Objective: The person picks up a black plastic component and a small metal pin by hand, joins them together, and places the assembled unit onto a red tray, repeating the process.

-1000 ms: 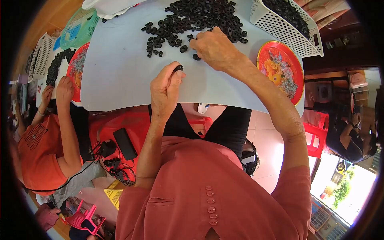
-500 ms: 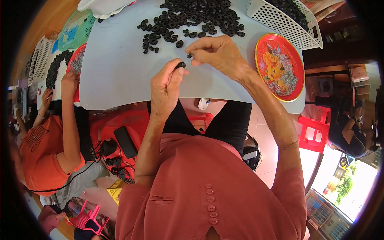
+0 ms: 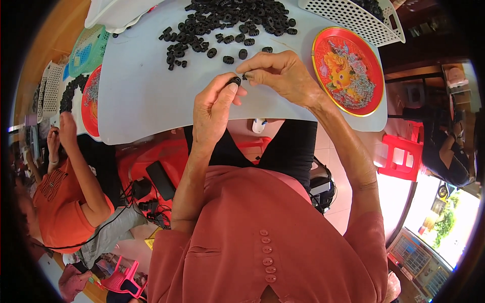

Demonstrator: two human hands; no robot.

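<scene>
My left hand (image 3: pixel 211 107) is closed over the near part of the table, pinching a small round black plastic part (image 3: pixel 234 81) with a hole in it between thumb and forefinger. Just to its right, my right hand (image 3: pixel 290 78) pinches a tiny dark piece (image 3: pixel 245 77) between thumb and forefinger, partly covered by the fingertips. The two fingertips are close together, with a narrow gap between the pieces. Beyond both hands lies a heap of similar black plastic parts (image 3: pixel 227 22), with a few single ones nearer me.
A red round tray with a gold rim (image 3: pixel 382 81) holds many small silvery pieces, right of my right hand. A white perforated basket (image 3: pixel 348 20) of black parts stands at the far right. On the left, a person in an orange shirt (image 3: pixel 65 204) works beside the grey-white table (image 3: pixel 146 108).
My right hand has come slightly nearer the part in my left hand. The table has shifted left in view. A few more loose parts show near my right hand.
</scene>
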